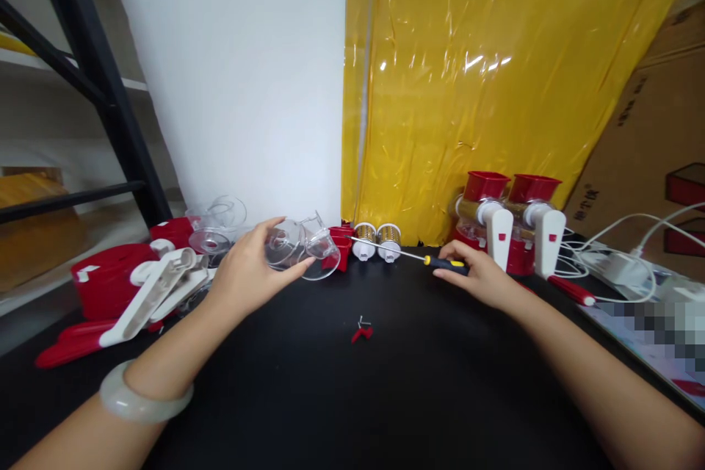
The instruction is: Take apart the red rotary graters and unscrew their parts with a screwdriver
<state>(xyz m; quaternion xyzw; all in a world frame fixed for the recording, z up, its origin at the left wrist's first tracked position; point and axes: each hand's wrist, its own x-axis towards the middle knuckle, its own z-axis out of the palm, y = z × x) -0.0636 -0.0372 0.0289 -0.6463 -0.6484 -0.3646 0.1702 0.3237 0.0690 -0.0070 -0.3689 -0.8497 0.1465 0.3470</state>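
Observation:
My left hand (247, 264) grips a clear plastic grater housing (286, 246), with the thumb and fingers spread around its body. In my right hand (478, 273) is a screwdriver (445, 263) with a black and yellow handle; its long shaft points left toward the housing. Behind the shaft stand two drum graters (364, 241) with white rims, beside red hopper pieces (340, 246). Between my hands, nearer to me, a small red plastic part (362, 334) lies on the black table (330, 404) with a few small screws (364, 322).
Two assembled red and white rotary graters (487, 213) stand at the right, near white cables (617, 264) and a cardboard box (628, 132). Red bases (115, 272) and white crank handles (151, 294) crowd the left. A black metal rack (99, 81) rises behind them.

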